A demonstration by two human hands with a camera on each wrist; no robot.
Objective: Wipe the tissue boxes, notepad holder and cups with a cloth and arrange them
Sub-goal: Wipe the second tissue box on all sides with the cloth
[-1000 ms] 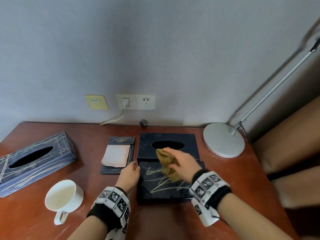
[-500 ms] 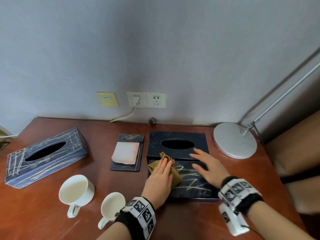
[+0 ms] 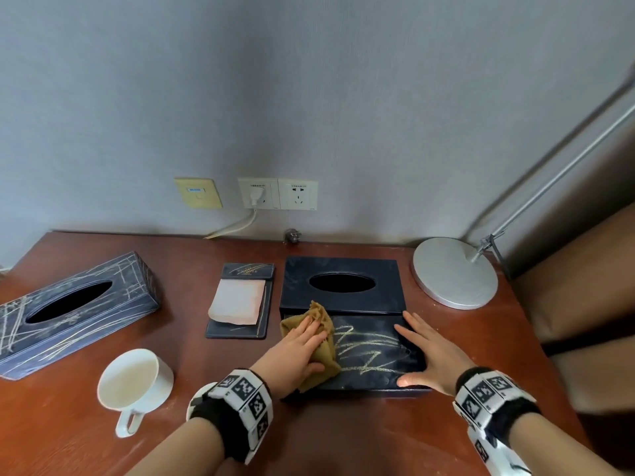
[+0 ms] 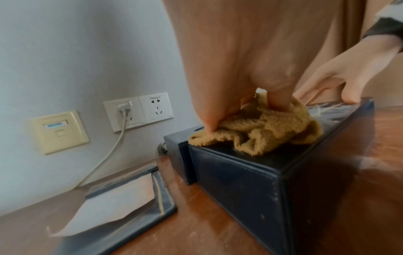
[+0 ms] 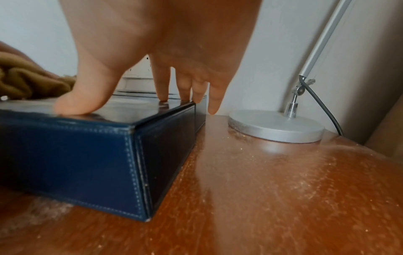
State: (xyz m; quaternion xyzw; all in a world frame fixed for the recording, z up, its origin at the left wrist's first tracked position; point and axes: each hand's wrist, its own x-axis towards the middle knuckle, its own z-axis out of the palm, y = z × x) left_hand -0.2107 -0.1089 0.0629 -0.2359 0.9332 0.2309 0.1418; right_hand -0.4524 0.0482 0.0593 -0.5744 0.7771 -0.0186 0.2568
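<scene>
A dark blue box [image 3: 374, 364] with yellow scribbles on its top lies at the table's front middle. My left hand [image 3: 302, 341] presses a mustard cloth [image 3: 324, 352] flat onto the box's left end; the left wrist view shows the cloth [image 4: 261, 132] bunched under the fingers. My right hand [image 3: 424, 348] rests spread on the box's right end, thumb at the front edge. A square tissue box [image 3: 385, 286] with an oval hole touches it behind. The notepad holder [image 3: 242, 300] lies to the left, a long scribbled tissue box [image 3: 130, 293] at far left.
A white cup [image 3: 134, 381] stands at front left; a second cup [image 3: 195, 401] is mostly hidden behind my left wrist. A lamp's round silver base [image 3: 455, 273] sits at back right, its arm rising to the right. Wall sockets [image 3: 278, 194] with a plugged cable are behind.
One second ago my right hand held the cloth on the box; now my left hand presses it there. My right hand has moved to the box's right end and lies flat.
</scene>
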